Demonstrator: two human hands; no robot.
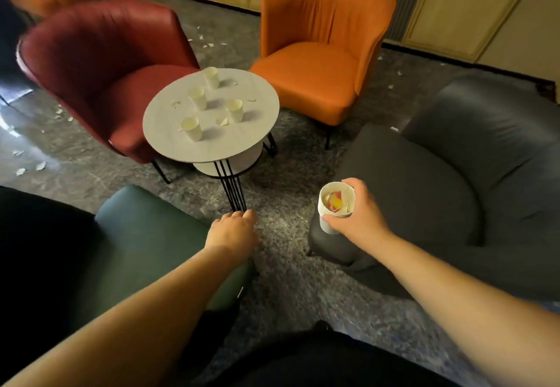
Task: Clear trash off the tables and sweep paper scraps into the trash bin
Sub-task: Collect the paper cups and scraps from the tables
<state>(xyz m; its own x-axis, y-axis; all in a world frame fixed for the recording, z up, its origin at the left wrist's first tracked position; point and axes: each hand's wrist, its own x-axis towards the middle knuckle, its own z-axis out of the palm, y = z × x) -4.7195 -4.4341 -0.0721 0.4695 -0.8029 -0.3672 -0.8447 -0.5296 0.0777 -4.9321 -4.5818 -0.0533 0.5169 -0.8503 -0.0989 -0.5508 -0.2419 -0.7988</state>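
Clearing is partly done: the right hand (359, 210) grips a stack of cups (335, 207) (scraps inside), the left hand (233, 233) hangs relaxed, and four paper cups (198, 98) and scraps (222, 121) remain on the round surface (169, 113).

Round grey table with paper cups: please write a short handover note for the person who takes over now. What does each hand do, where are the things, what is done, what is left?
Right hand holds a stack of white paper cups with paper scraps inside.
Left hand holds nothing and reaches forward above the green chair.
The round grey table has four white paper cups standing on it and a few white paper scraps.
More scraps lie on the grey floor.
Done: some cups collected in the stack.
Left: take the four cups and the table scraps, sweep the floor. No trash bin is in view.
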